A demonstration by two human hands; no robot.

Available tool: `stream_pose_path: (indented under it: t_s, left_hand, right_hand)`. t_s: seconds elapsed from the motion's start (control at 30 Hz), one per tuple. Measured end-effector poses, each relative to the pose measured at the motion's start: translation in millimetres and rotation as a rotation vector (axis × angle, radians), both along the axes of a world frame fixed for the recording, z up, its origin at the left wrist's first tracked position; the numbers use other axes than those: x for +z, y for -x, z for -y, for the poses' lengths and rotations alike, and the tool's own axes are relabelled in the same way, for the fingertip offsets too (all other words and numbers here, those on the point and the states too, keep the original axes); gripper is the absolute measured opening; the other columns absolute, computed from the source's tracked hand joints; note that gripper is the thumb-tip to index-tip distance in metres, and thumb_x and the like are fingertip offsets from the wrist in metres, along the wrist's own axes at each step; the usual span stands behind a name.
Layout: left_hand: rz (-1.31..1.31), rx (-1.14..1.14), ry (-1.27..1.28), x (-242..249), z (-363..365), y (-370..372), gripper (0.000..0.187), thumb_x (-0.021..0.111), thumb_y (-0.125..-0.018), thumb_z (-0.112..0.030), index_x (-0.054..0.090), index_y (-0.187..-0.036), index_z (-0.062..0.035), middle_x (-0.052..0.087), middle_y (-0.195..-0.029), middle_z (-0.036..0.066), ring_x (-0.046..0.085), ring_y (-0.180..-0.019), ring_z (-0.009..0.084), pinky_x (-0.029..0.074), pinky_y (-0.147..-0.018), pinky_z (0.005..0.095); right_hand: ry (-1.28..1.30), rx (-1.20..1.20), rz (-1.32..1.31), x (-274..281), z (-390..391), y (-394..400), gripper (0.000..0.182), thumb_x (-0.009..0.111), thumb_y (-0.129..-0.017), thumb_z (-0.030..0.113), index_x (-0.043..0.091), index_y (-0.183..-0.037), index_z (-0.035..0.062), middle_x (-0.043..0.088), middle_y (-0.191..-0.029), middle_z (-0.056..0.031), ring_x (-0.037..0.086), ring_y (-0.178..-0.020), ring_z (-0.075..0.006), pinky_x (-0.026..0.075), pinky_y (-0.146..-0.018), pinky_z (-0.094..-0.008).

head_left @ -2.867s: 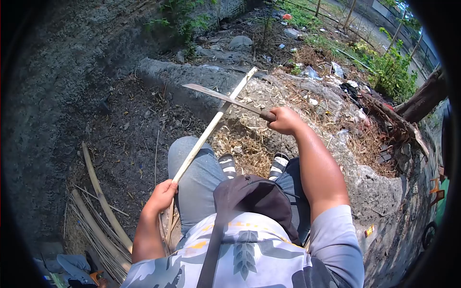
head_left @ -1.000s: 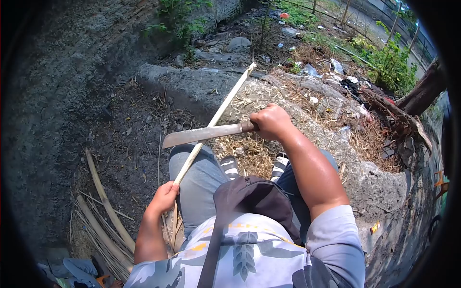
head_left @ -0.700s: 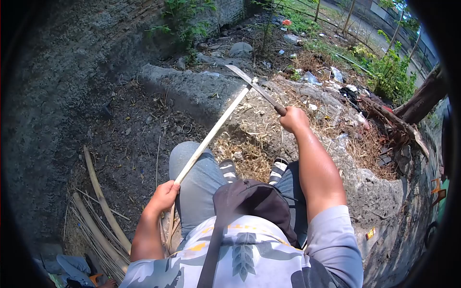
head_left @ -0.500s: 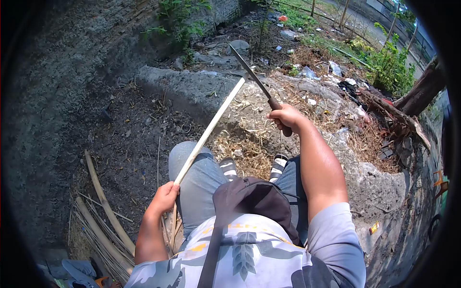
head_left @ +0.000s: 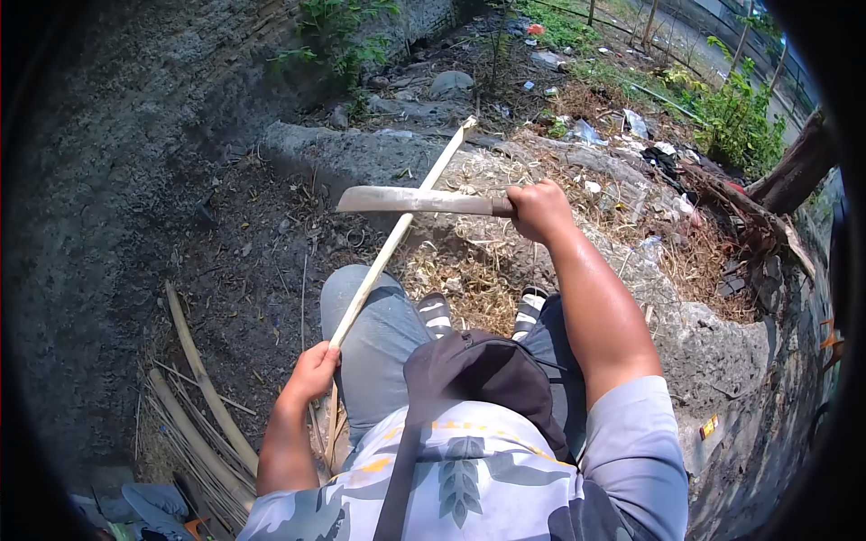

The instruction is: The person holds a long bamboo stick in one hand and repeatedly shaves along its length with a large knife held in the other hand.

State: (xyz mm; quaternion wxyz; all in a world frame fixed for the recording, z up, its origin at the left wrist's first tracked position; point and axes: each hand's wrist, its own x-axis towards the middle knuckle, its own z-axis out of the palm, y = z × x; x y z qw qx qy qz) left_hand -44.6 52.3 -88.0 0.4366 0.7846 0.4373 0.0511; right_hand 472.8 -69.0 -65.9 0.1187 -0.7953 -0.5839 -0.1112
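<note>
My left hand (head_left: 315, 370) is closed around the lower end of a pale, peeled wooden strip (head_left: 368, 287), beside my left knee. The strip slants up and away to the right, its far end near the concrete ledge. In my right hand (head_left: 539, 212) is the dark handle of a machete (head_left: 422, 200). Its broad blade points left and lies across the upper part of the strip, seeming to touch it. The lower end of the strip is partly hidden by my left hand.
Long bent sticks and thin strips (head_left: 203, 433) lie at my lower left. Dry shavings (head_left: 469, 279) cover the ground between my feet. Ahead runs a rough concrete ledge (head_left: 334, 158), with litter and a tree trunk (head_left: 798, 167) on the right. A black bag (head_left: 487, 383) rests on my lap.
My right hand has turned the machete from pointing up and away to lying flat across the strip, blade to the left. My left hand stays in place on the strip.
</note>
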Motion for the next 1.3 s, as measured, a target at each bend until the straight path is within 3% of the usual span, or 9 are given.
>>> stream_pose_path:
  t_s: [0.1, 0.2, 0.4, 0.67, 0.8, 0.93, 1.07, 1.2, 1.3]
  left_hand:
    - [0.02, -0.01, -0.031, -2, 0, -1, 0.036, 0.055, -0.109, -0.032, 0.065, -0.094, -0.0011, 0.064, -0.08, 0.001, 0.056, -0.075, 0.0123, 0.049, -0.069, 0.0323]
    - [0.035, 0.007, -0.006, -6, 0, 0, 0.036, 0.054, -0.11, -0.032, 0.064, -0.094, -0.0015, 0.061, -0.079, 0.0, 0.054, -0.074, 0.0116, 0.048, -0.067, 0.0319]
    - [0.034, -0.024, 0.033, -8, -1, -2, 0.035, 0.054, -0.11, -0.031, 0.062, -0.093, -0.002, 0.058, -0.077, -0.001, 0.051, -0.073, 0.0106, 0.046, -0.067, 0.0312]
    - [-0.015, 0.035, 0.03, 8, 7, -6, 0.036, 0.054, -0.11, -0.033, 0.063, -0.093, -0.002, 0.058, -0.079, -0.001, 0.051, -0.074, 0.0105, 0.046, -0.068, 0.0307]
    - [-0.001, 0.024, 0.024, 4, 5, -5, 0.037, 0.055, -0.11, -0.034, 0.063, -0.093, -0.0017, 0.059, -0.079, -0.001, 0.052, -0.074, 0.0106, 0.046, -0.068, 0.0314]
    - [0.008, 0.008, -0.004, 2, 4, -4, 0.037, 0.055, -0.11, -0.033, 0.063, -0.092, -0.0012, 0.059, -0.078, 0.0, 0.053, -0.074, 0.0111, 0.046, -0.067, 0.0321]
    - [-0.029, 0.02, -0.047, 10, 9, -6, 0.038, 0.055, -0.11, -0.033, 0.063, -0.089, -0.001, 0.058, -0.074, 0.002, 0.052, -0.072, 0.0116, 0.046, -0.066, 0.0323]
    - [-0.003, 0.04, -0.053, 5, 9, -10, 0.039, 0.055, -0.109, -0.033, 0.063, -0.089, -0.0003, 0.059, -0.073, 0.003, 0.053, -0.07, 0.0117, 0.046, -0.064, 0.0328]
    - [0.034, 0.001, 0.008, 1, 0, -7, 0.039, 0.055, -0.109, -0.033, 0.063, -0.089, -0.0004, 0.059, -0.073, 0.002, 0.053, -0.07, 0.0113, 0.046, -0.063, 0.0328]
  right_hand:
    - [0.038, -0.681, -0.615, 9, 7, -29, 0.03, 0.067, -0.086, 0.02, 0.072, -0.112, 0.0075, 0.076, -0.103, -0.0213, 0.073, -0.103, -0.0389, 0.056, -0.091, -0.0479]
    - [-0.367, -0.97, -1.32, -40, 12, -73, 0.019, 0.068, -0.088, 0.017, 0.068, -0.097, -0.0002, 0.068, -0.079, -0.0106, 0.067, -0.067, -0.0207, 0.054, -0.06, -0.0372]
    - [-0.654, -0.909, -1.758, -43, 33, -93, 0.013, 0.067, -0.092, 0.013, 0.059, -0.082, 0.0085, 0.054, -0.066, 0.0006, 0.049, -0.053, -0.0088, 0.042, -0.048, -0.0252]
    - [-0.366, -0.444, -1.049, -4, 5, -49, 0.023, 0.078, -0.085, 0.023, 0.064, -0.085, 0.004, 0.063, -0.071, -0.0029, 0.06, -0.059, -0.0151, 0.047, -0.056, -0.0331]
    - [-0.206, -0.161, -0.498, 23, 1, -5, 0.025, 0.076, -0.082, 0.027, 0.068, -0.095, 0.0068, 0.072, -0.081, -0.0158, 0.07, -0.079, -0.0376, 0.054, -0.071, -0.0481]
    - [0.057, 0.165, -0.07, 31, -6, 30, 0.009, 0.07, -0.082, 0.021, 0.066, -0.087, 0.0152, 0.071, -0.078, -0.0118, 0.072, -0.079, -0.0344, 0.057, -0.075, -0.0484]
    - [0.103, 0.054, -0.077, 21, -7, 25, 0.01, 0.07, -0.08, 0.019, 0.07, -0.089, 0.015, 0.075, -0.082, -0.0096, 0.074, -0.083, -0.0326, 0.057, -0.08, -0.047]
    - [0.075, -0.421, -0.715, 10, -2, -17, 0.03, 0.067, -0.08, 0.021, 0.074, -0.108, 0.0126, 0.076, -0.103, -0.0197, 0.072, -0.098, -0.0406, 0.056, -0.089, -0.0502]
    - [0.042, -0.439, -0.555, 2, 9, -18, 0.029, 0.067, -0.08, 0.02, 0.074, -0.107, 0.0111, 0.075, -0.1, -0.0213, 0.072, -0.098, -0.0411, 0.055, -0.089, -0.0506]
